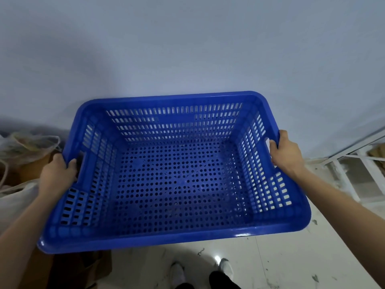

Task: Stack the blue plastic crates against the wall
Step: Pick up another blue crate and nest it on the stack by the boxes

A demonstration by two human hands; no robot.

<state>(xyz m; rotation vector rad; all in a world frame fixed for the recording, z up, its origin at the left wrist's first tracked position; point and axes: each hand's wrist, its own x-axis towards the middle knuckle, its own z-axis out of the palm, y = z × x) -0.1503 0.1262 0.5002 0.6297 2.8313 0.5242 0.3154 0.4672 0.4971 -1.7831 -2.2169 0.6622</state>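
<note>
A plain pale wall (pixel 187 49) fills the far side of the view, above a glossy white floor (pixel 291 257). At the far left a plastic bag (pixel 25 147) rests on a cardboard box (pixel 33 170); at the right stands a white metal frame (pixel 354 170). A person holds 1 empty blue crate (pixel 177 174) in the air, close to the wall, above their white shoes (pixel 226 268). No other crate is visible. The left hand (pixel 57 172) curls its fingers through the left handle slot; the right hand (pixel 286 153) grips the right handle slot the same way. The crate looks light and fairly stiff, with perforated walls and a smooth rim, so the 2 handle cut-outs seem the surest hold.
</note>
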